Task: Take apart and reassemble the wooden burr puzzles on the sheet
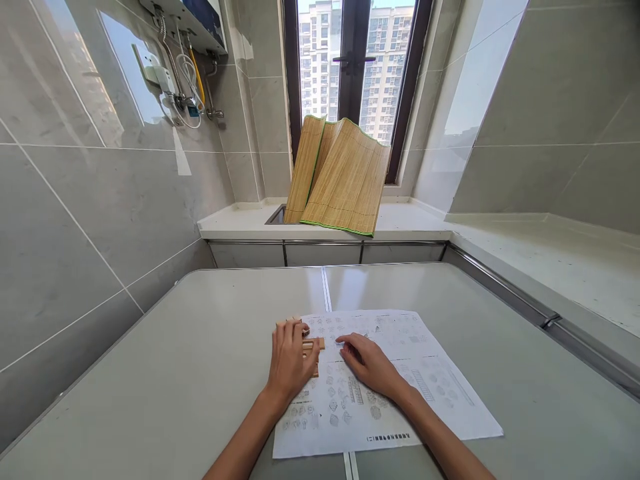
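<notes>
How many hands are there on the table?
2. The left hand is over the wooden pieces, near the paper's left edge; the right hand is over the paper's middle.

One head camera looks forward and down (fairly close) over both hands (290,357).

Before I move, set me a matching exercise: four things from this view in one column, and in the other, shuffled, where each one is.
Things
1. Left hand
2. Right hand
3. Bamboo mat
4. Yellow hose

Places
A. Propped in front of the window
B. Over the middle of the printed sheet, index finger extended
C. Near the left wall, under the wall-mounted unit
D. On the slotted wooden parts, by the sheet's left edge

Right pairs: 1-D, 2-B, 3-A, 4-C
</notes>
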A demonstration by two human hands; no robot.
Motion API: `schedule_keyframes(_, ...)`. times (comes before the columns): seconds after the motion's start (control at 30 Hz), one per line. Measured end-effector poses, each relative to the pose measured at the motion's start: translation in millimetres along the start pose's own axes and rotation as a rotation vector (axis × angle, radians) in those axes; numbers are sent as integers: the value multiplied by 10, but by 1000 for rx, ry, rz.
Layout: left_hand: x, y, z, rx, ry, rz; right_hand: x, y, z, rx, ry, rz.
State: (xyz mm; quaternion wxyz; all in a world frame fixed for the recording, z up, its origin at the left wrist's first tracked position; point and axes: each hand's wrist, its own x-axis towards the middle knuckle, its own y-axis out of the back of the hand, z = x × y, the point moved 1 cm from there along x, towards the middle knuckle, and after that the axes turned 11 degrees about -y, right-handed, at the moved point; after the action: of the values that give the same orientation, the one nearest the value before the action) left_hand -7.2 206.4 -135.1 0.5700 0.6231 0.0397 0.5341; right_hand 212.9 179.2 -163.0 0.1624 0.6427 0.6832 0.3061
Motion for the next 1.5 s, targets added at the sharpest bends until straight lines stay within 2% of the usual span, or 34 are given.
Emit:
schedule_keyframes(0.13,19,-12,-256,18,259,120,4,6,9,0,-2,23)
schedule_keyframes(0.2,21,-33,-398,-50,387,120,8,3,17,2,4,34)
schedule_keyframes(0.3,18,-60,-532,-243,542,57,16,3,27,4,6,38)
schedule_keyframes(0.53,40,-6,-486,-409,579,-53,30,40,-7,6,6,47)
schedule_keyframes(0.63,57,19,-474,-443,588,-58,37,48,-19,6,3,47)
schedule_keyframes(0.8,59,11,-476,-414,548,-26,43,41,-7,21,-17,32)
schedule_keyframes(1.03,53,-48,-499,-337,435,-103,25,22,-35,12,2,35)
schedule_keyframes(1.13,91,-112,-575,-310,349,-114,11,-18,-72,-14,74,43)
schedule_keyframes(1.27,141,-208,-670,-265,164,-174,-1,-119,-82,-110,180,33)
schedule_keyframes(1.5,237,-184,-812,-258,28,-281,-23,-181,-97,-238,183,-79)
